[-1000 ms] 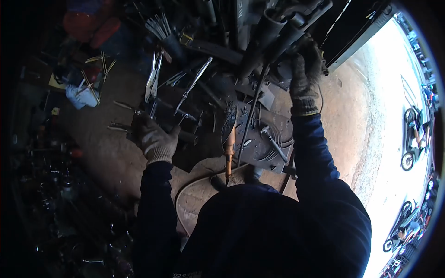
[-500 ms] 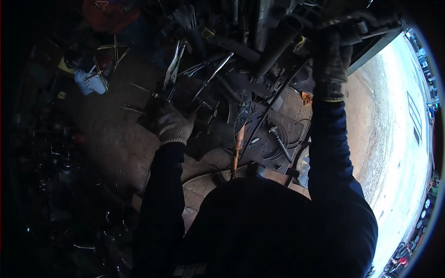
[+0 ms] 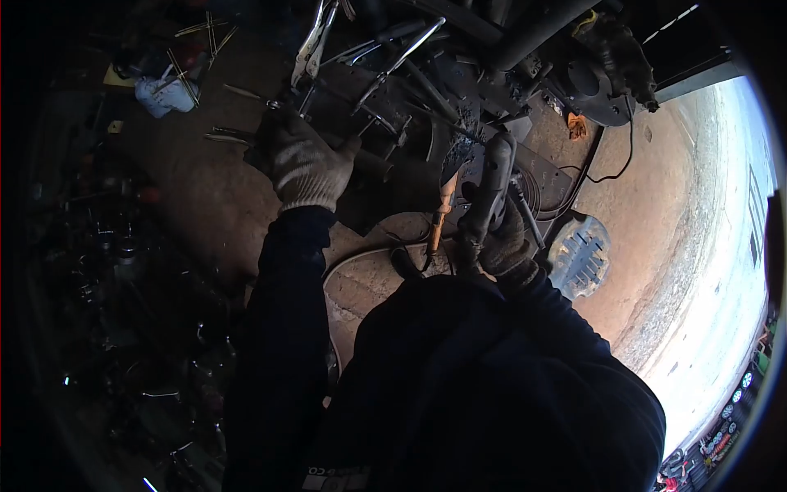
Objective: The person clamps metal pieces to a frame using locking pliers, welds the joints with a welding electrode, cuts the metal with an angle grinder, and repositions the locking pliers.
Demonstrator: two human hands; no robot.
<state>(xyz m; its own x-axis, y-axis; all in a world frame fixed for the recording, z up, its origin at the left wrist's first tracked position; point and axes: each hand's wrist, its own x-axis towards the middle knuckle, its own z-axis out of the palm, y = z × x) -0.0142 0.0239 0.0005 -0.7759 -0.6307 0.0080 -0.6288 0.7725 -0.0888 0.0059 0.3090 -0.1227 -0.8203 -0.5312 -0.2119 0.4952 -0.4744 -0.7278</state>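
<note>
My left hand [image 3: 310, 162], in a light work glove, is closed over the edge of a dark metal piece [image 3: 361, 217], its thumb out to the side; the fingertips are in shadow. Close to it are thin metal handles [image 3: 229, 134] and locking pliers [image 3: 314, 49]. More locking pliers [image 3: 402, 64] stand tilted farther right. My right hand [image 3: 507, 246], gloved too, is wrapped around a dark, rounded handheld tool [image 3: 497, 168] held upright in front of my body. Beside that tool lies an orange-handled tool [image 3: 443, 211], with a blackened far end.
A dusty metal seat [image 3: 580, 256] stands at the right. A corded dark tool [image 3: 619, 53] sits at the upper right near a thick tube [image 3: 545, 33]. Coiled cable [image 3: 537, 184] lies on the metal table. A white bundle [image 3: 166, 95] and thin rods [image 3: 182, 78] are upper left.
My right hand has come down from the upper right toward my body and now has the dark rounded tool in it. My left hand stays at the metal piece; the view has shifted.
</note>
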